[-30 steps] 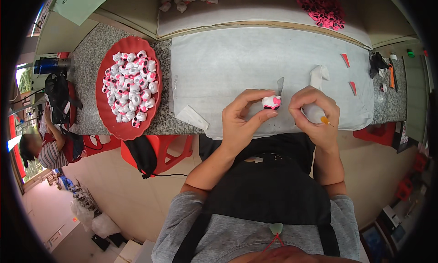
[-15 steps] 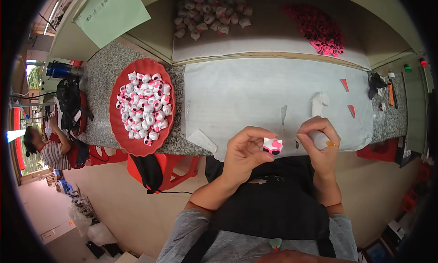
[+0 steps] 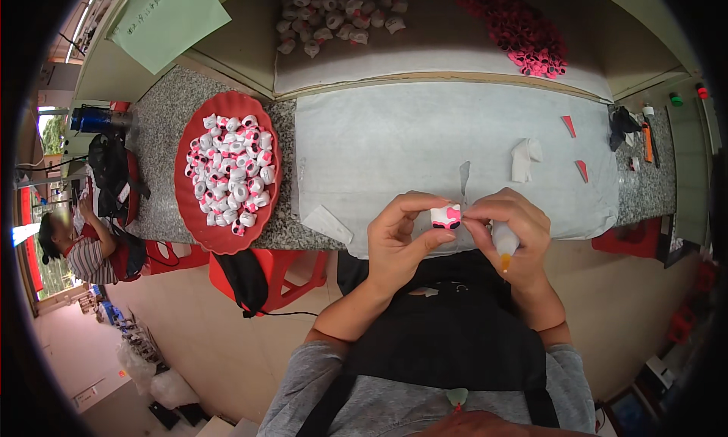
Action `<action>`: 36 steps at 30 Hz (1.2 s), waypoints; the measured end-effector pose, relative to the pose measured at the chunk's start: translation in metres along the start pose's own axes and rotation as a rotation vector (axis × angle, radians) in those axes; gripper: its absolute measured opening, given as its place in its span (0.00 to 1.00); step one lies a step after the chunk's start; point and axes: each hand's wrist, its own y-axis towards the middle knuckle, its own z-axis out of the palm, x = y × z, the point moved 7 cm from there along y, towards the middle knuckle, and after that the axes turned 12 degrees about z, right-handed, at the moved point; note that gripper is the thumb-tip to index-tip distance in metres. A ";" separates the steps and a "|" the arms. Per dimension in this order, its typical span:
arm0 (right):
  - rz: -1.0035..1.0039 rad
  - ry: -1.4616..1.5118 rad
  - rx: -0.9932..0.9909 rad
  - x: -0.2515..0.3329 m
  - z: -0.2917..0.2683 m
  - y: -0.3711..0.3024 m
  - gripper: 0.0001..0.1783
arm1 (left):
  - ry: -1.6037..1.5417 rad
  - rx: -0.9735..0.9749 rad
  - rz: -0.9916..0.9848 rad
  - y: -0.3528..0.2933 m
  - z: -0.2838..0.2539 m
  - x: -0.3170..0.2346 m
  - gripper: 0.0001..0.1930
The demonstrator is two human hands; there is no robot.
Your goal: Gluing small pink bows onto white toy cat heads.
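Between the thumb and fingers of my left hand (image 3: 396, 240) is a small white figurine (image 3: 446, 216) with pink and black patches, held above the near edge of the white sheet. My right hand (image 3: 522, 228) has its thumb and index fingertips at the figurine's right side; whether they pinch a tiny piece there I cannot make out. Tucked in that same hand is a small whitish squeeze bottle (image 3: 504, 238), its orange tip pointing toward me. To the left, a red scalloped tray (image 3: 186, 198) carries many similar white, pink and black figurines (image 3: 231, 172).
A white sheet (image 3: 364, 141) covers the bench, bearing a folded white cloth (image 3: 523, 160), red slips (image 3: 569, 126) and a paper scrap (image 3: 327, 223). White pieces (image 3: 334, 16) and pink pieces (image 3: 535, 46) lie on the shelf behind. A person (image 3: 87, 244) sits far left.
My right hand has moved left, bringing its fingertips up to the figurine. The squeeze bottle has swung so its tip points more toward me. The figurine has turned slightly in my left hand.
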 end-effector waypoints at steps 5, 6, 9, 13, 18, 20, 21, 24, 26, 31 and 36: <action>-0.021 -0.034 0.031 0.001 0.000 0.000 0.10 | 0.184 0.094 0.105 0.004 -0.002 -0.007 0.15; 0.008 -0.015 0.051 0.000 0.001 0.000 0.10 | 0.268 0.120 0.159 0.004 -0.001 -0.010 0.15; 0.054 0.176 0.165 -0.001 0.000 -0.001 0.11 | 0.297 0.115 0.171 0.003 0.000 -0.009 0.16; 0.138 0.323 0.218 -0.002 -0.001 -0.003 0.11 | 0.310 0.126 0.214 0.004 0.000 -0.010 0.16; 0.046 -0.014 0.027 -0.001 -0.001 0.001 0.10 | 0.428 0.056 0.286 0.006 0.002 -0.017 0.15; 0.050 -0.024 0.026 -0.003 0.000 0.002 0.11 | 0.451 0.078 0.283 0.007 0.003 -0.017 0.15; 0.052 -0.035 0.024 -0.004 0.000 0.003 0.11 | 0.475 0.101 0.283 0.007 0.003 -0.017 0.15; -0.071 -0.130 0.005 0.002 -0.002 0.003 0.12 | 0.481 0.212 0.275 0.008 0.006 -0.017 0.14; -0.100 -0.155 0.037 0.003 -0.001 0.002 0.13 | 0.452 0.176 0.254 0.008 0.005 -0.015 0.15; -0.012 -0.026 0.085 -0.004 -0.006 0.001 0.11 | 0.237 0.098 0.113 0.006 0.000 -0.005 0.16; 0.078 0.009 0.049 -0.015 -0.011 -0.001 0.10 | -0.049 0.051 -0.134 0.002 0.001 0.011 0.15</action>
